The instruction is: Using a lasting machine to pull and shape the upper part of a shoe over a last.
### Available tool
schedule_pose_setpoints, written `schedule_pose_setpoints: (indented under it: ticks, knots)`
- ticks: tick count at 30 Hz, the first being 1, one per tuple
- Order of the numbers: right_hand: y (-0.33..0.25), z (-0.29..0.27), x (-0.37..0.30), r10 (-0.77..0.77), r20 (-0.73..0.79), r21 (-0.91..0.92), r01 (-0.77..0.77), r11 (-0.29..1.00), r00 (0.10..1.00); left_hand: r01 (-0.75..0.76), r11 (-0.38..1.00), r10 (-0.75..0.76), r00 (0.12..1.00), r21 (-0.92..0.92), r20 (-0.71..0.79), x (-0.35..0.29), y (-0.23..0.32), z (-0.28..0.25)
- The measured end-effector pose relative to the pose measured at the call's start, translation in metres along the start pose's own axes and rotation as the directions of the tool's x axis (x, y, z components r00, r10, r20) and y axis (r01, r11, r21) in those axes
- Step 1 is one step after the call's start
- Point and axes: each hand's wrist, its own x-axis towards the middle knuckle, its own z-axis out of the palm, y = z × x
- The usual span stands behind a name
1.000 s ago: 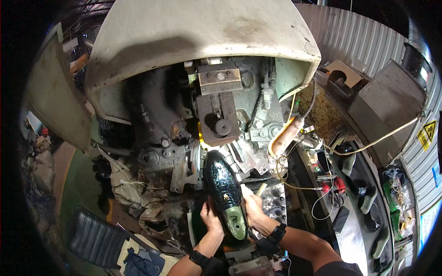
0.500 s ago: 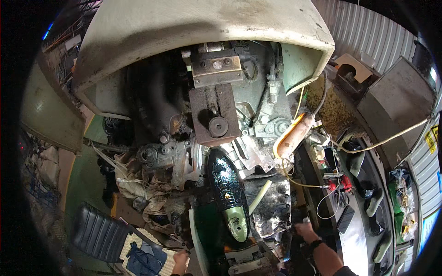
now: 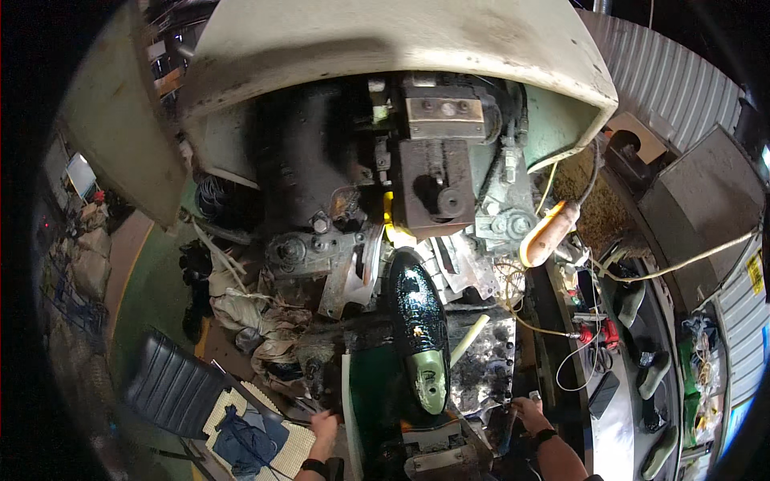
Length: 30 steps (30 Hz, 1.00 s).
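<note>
The left hand (image 3: 324, 430) is low, near the machine's left side, its fingers curled; I cannot tell whether they grip anything. The right hand (image 3: 531, 415) is at the lower right, just beside the corner of a bolted plate (image 3: 487, 370). Its fingers are bent too, and what, if anything, they close on is too small to make out. Each wrist wears a dark band (image 3: 546, 434). The hands are well apart, and the shoe lies between and beyond them, touched by neither.

The shoe (image 3: 417, 317) is glossy black, on a green last (image 3: 431, 383) whose bare heel end is toward the person. Its toe points away, up to the steel parts below a brown block (image 3: 437, 188). A pale tube (image 3: 469, 341) slants just right of the last.

Above, a cream hood (image 3: 401, 32) arches over the machine. Right of the block hangs a lit lamp (image 3: 549, 235). Farther right, a red tool (image 3: 609, 333) with a cable lies near a dark phone (image 3: 605, 395) at the desk (image 3: 609, 442); past them runs a row of similar shoes (image 3: 654, 377).

To the left, crumpled cloth (image 3: 241, 309) hangs by the machine, and a black chair (image 3: 170, 373) stands below it, near a blue garment (image 3: 247, 441) on a cream pad (image 3: 220, 462).
</note>
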Motion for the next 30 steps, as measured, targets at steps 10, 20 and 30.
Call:
schedule_pose_setpoints:
  ticks: [10, 20, 30]
  knots:
    - [-0.043, 0.038, 0.015, -0.151, -0.061, 0.052, 0.155, 0.987, 0.987, -0.299, 0.947, 0.294, 0.954, -0.116, -0.06, -0.022, 0.09, -0.009]
    - [-0.064, 0.036, -0.01, -0.243, -0.003, 0.104, 0.242, 0.965, 0.97, -0.491, 0.871, 0.475, 0.845, -0.004, -0.245, -0.017, 0.131, -0.024]
    - [-0.071, 0.008, -0.031, -0.048, -0.2, 0.209, 0.09, 0.974, 0.979, -0.547, 0.823, 0.242, 0.584, 0.155, 0.775, -0.238, 0.057, -0.063]
